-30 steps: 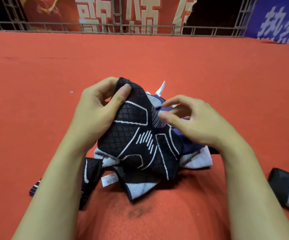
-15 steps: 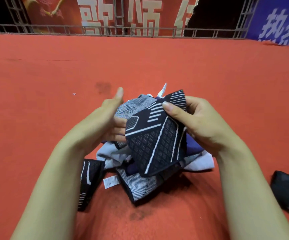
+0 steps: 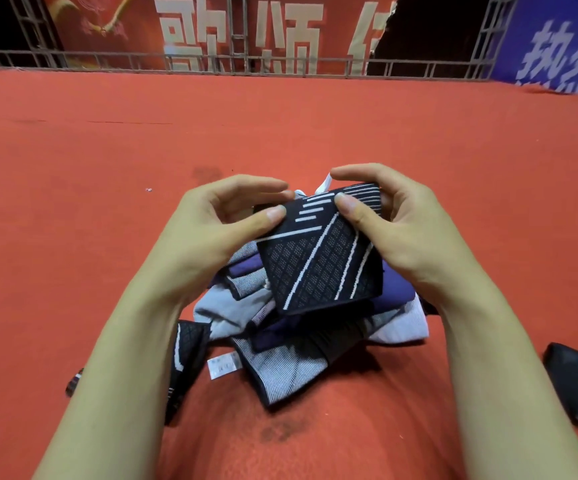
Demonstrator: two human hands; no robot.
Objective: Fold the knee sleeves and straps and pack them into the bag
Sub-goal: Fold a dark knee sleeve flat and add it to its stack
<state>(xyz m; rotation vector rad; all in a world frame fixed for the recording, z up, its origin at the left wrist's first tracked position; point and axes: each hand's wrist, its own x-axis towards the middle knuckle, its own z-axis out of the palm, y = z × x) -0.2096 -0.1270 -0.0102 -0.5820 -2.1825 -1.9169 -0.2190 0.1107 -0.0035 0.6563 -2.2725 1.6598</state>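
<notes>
The folded black knit knee sleeve with white lines point(image 3: 322, 258) is held up over the heap of grey, purple and black sleeves point(image 3: 280, 344) on the red carpet point(image 3: 72, 202) — likely to keep the fold tight. The right hand point(image 3: 405, 230) pinches its far right corner; the left hand point(image 3: 211, 226) pinches its far left edge. No bag can be made out.

Both forearms bare to frame edge, no sleeves. Left hand point(image 3: 211, 230) and right hand point(image 3: 405, 230): no gloves, rings, watch.
</notes>
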